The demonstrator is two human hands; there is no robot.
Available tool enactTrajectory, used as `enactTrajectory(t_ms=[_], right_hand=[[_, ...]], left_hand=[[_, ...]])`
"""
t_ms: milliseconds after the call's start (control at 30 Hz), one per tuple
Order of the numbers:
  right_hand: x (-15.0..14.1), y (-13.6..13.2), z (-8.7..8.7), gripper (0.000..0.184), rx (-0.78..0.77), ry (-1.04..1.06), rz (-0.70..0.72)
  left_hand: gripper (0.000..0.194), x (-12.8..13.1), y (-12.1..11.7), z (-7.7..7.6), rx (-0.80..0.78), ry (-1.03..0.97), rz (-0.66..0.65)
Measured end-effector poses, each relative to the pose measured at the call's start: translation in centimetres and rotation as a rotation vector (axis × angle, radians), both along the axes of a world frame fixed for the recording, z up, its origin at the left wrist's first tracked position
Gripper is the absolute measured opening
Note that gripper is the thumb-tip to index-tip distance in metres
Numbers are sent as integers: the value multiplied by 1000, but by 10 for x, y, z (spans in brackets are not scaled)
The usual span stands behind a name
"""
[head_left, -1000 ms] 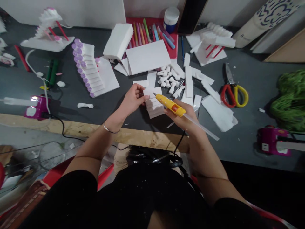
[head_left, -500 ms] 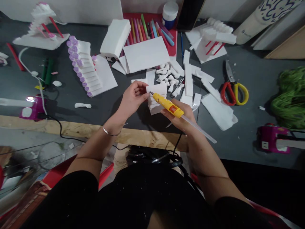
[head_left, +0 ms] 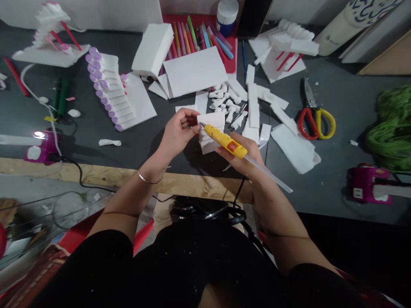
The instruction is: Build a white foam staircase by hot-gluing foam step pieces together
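My right hand is closed around a yellow hot glue gun, and a long clear glue stick sticks out of its back end. The gun's nozzle points left, at the left edge of a small white stepped foam piece. Fingers and thumb of my left hand pinch this foam piece by its left side, holding it above the dark table. The gun covers part of the steps. Just beyond the piece lies a heap of small white bone-shaped foam bits.
White foam strips lie to the right, near red-and-yellow scissors. A foam staircase with purple rolls stands left. Behind are a white foam block, markers and a lidded jar. Purple clamps grip both table sides.
The view has shifted slightly. Both hands, the glue gun and the foam piece keep nearly the same pose, with the nozzle a touch further left.
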State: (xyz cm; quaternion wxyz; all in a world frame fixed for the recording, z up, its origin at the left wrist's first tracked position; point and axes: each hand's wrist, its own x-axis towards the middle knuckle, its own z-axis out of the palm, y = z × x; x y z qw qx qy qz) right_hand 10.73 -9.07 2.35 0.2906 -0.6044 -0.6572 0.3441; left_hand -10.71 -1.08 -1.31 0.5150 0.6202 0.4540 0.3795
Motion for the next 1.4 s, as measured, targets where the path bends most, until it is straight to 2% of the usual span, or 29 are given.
enactTrajectory(t_ms=[200, 800, 1233, 1400], right_hand=[[0, 0, 0, 40, -14, 4, -3], [-1, 1, 0, 42, -4, -24, -12], [1, 1, -2, 44, -9, -42, -22], [1, 1, -2, 46, -24, -53, -39]], left_hand=[[36, 0, 0, 0, 17, -47, -22], [31, 0, -1, 4, -9, 24, -1], [36, -1, 0, 0, 11, 24, 14], [33, -2, 1, 0, 15, 27, 26]])
